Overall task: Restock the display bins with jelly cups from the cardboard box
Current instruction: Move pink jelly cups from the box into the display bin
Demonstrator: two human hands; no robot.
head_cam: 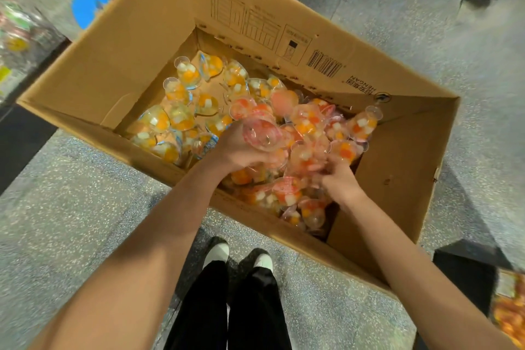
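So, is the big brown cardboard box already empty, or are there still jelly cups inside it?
Not empty. The brown cardboard box still holds many clear jelly cups, loosely piled across its bottom.

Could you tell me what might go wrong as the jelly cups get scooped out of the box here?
The left hand holds several pink jelly cups bunched loosely, so one could slip back into the cardboard box. The right hand digs into the pile, where its fingers might crush or puncture thin lids.
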